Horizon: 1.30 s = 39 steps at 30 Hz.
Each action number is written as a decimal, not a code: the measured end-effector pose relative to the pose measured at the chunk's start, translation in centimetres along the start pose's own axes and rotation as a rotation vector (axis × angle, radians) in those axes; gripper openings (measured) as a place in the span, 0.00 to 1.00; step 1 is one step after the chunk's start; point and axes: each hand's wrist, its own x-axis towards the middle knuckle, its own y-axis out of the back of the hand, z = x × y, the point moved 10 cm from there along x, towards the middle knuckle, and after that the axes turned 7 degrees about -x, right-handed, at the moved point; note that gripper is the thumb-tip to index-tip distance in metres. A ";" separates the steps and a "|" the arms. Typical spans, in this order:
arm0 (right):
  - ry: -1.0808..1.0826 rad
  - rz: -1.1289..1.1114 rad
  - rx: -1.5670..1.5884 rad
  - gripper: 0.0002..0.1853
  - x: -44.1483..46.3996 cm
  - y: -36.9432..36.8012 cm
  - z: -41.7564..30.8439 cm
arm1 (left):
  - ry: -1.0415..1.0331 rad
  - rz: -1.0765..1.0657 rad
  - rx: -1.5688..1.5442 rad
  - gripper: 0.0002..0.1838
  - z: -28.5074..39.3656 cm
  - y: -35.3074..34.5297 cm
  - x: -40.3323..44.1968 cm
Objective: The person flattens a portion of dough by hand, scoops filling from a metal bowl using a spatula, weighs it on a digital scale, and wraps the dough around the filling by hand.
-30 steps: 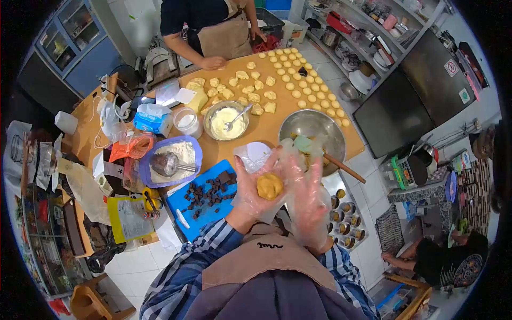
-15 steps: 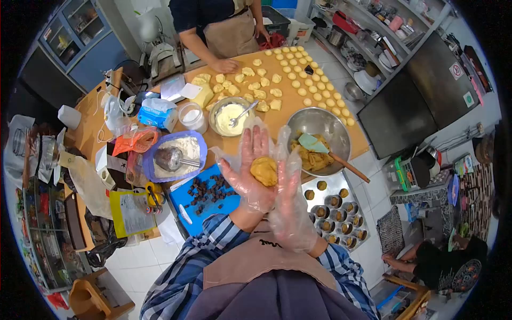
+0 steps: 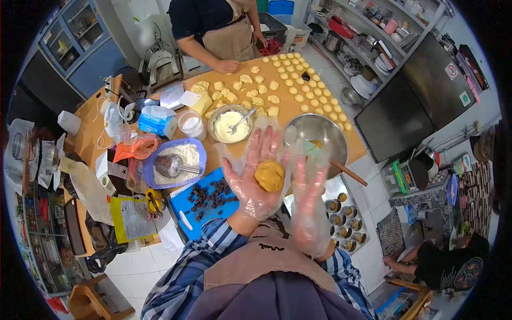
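A round ball of yellow-brown dough (image 3: 269, 176) rests on the upturned palm of my left hand (image 3: 246, 191), whose fingers are stretched out in a clear plastic glove. Just right of it is my right hand (image 3: 309, 205), gloved too, fingers extended and nothing in it. Behind the right hand stands a steel mixing bowl (image 3: 337, 140); a spatula (image 3: 349, 173) with a wooden handle leans in it, and the dough inside is mostly hidden. Small round tins (image 3: 346, 231) with dough pieces sit on a metal tray (image 3: 329, 188), partly covered by my right hand.
Dark chocolate-like cubes (image 3: 202, 201) lie on a blue board (image 3: 181, 201). Nearby are a purple tub (image 3: 152, 181) of flour, a bowl of cream-coloured mix (image 3: 228, 109) with a spoon, and pale dough pieces (image 3: 246, 79). A person (image 3: 226, 37) stands across the table; another (image 3: 453, 261) is at right.
My right hand has moved away from the dough ball, to the right and slightly down. The left hand with the ball has shifted slightly right.
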 end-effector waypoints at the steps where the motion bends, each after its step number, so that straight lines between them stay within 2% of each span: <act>1: -0.026 -0.054 -0.120 0.45 0.5 -0.3 -0.2 | 0.078 0.001 -0.049 0.50 -0.7 0.1 -0.1; 2: -0.045 -0.110 -0.240 0.45 1.0 -0.5 -0.4 | 0.156 0.000 -0.097 0.50 -1.4 0.2 -0.3; 6: -0.040 -0.079 0.011 0.43 0.1 0.5 1.5 | 0.381 0.042 -0.163 0.52 -2.8 1.5 -0.3; 9: -0.031 -0.121 -0.061 0.43 -0.4 0.6 1.6 | 0.429 -0.004 -0.209 0.53 -3.8 1.5 -0.4; 12: -0.039 -0.146 -0.110 0.43 -0.9 1.0 1.6 | 0.492 0.037 -0.208 0.52 -4.3 1.1 -0.6; 15: -0.038 -0.155 -0.130 0.43 -1.2 1.3 1.6 | 0.643 -0.115 -0.356 0.53 -5.0 0.8 -1.3; 17: -0.032 -0.157 -0.144 0.43 -1.2 1.5 1.6 | 0.655 -0.042 -0.133 0.53 -6.0 2.5 -1.7; 22: -0.067 -0.136 -0.136 0.45 -1.7 1.9 1.9 | 0.771 0.052 -0.089 0.52 -7.0 2.8 -2.7; 26: -0.069 -0.130 -0.141 0.46 -1.8 1.6 1.8 | 0.824 -0.280 -0.678 0.51 -5.8 -0.3 -2.9; 28: -0.104 -0.033 -0.025 0.47 -1.6 2.0 2.2 | 0.703 -0.030 -0.294 0.50 -6.0 2.2 -1.9; 30: -0.189 0.104 0.187 0.48 -1.6 2.2 3.1 | 0.537 0.025 -0.014 0.50 -4.5 1.7 -1.0; 32: -0.326 0.164 0.378 0.49 -1.6 0.7 4.2 | 0.350 -0.107 0.171 0.50 -2.8 -0.6 -0.2; 33: -0.405 0.178 0.509 0.50 -1.8 -0.3 5.0 | 0.192 -0.148 0.406 0.46 -2.3 -1.0 0.5; 34: -0.489 0.195 0.703 0.50 -2.2 -1.7 5.7 | 0.005 -0.340 0.967 0.45 -1.6 -2.9 0.5; 36: -0.474 0.262 1.465 0.49 -2.5 -3.4 6.2 | -0.434 -0.735 2.054 0.43 -3.4 -6.0 -1.2; 37: -0.476 0.298 1.837 0.48 -2.7 -4.0 6.4 | -0.424 -0.677 1.988 0.43 -2.7 -6.7 -1.4; 39: -0.502 0.361 1.884 0.46 -3.7 -3.9 8.0 | -0.405 -0.568 1.860 0.43 -0.5 -9.9 -1.9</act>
